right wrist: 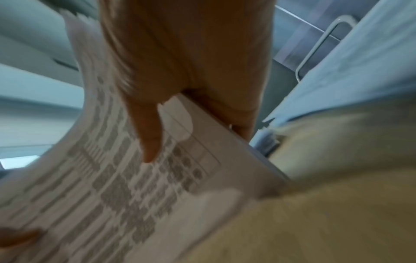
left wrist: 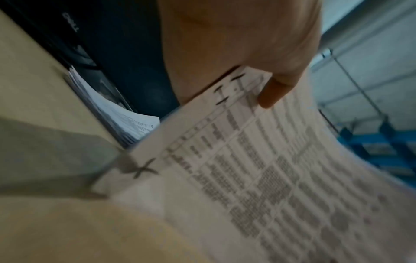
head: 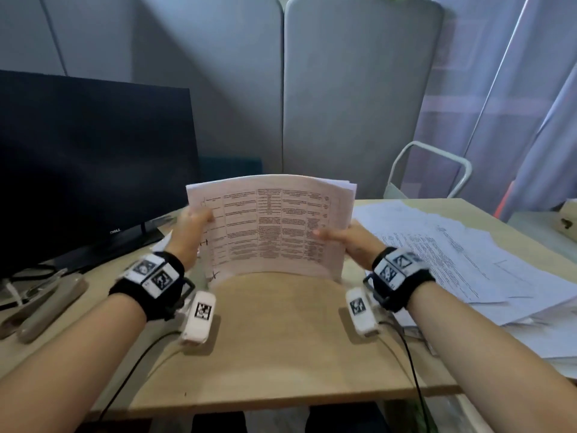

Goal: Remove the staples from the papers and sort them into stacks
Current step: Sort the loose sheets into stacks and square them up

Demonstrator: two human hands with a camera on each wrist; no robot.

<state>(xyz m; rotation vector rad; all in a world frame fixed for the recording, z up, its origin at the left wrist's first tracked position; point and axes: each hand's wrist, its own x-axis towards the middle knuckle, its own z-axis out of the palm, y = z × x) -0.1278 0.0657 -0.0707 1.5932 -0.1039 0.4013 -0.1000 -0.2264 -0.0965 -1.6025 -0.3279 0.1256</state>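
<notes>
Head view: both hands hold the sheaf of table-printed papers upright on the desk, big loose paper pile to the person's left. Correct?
Not quite. The loose paper pile lies to the person's right, not the left; the head view shows it beside the right hand. On the left is the dark monitor. The rest holds: the left hand and right hand grip the sheaf of printed papers upright on the desk.

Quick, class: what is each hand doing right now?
Left hand: closed, gripping the left edge of the paper bundle.
Right hand: closed, gripping its right edge.
</notes>
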